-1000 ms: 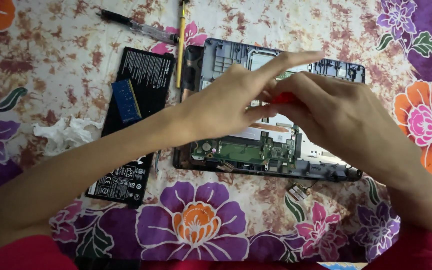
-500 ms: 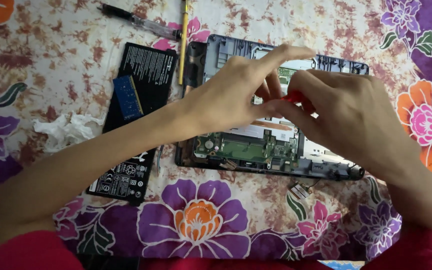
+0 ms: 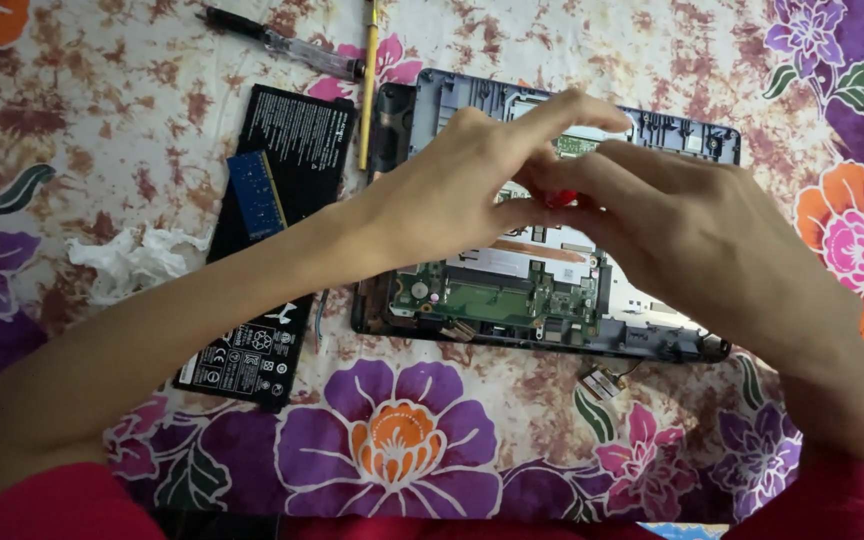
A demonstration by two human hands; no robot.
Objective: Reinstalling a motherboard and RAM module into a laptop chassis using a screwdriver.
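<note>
An opened laptop base (image 3: 652,130) lies on a flowered cloth with its green circuit board (image 3: 497,295) exposed. Both my hands hover over its middle. My right hand (image 3: 692,235) pinches a small red object (image 3: 559,198), mostly hidden by the fingers; it looks like a tool handle. My left hand (image 3: 472,185) comes in from the left, fingertips meeting the right hand's at that red object, index finger stretched out above.
A black flat battery (image 3: 262,280) lies left of the laptop with a blue memory module (image 3: 255,193) on it. A crumpled white tissue (image 3: 127,257) sits further left. A black-handled screwdriver (image 3: 277,42) and a yellow pencil (image 3: 369,80) lie at the top. A small loose card (image 3: 600,381) rests below the laptop.
Both hands stayed over the laptop's middle. The fingers have closed in slightly around the red object; the view shifted a little.
</note>
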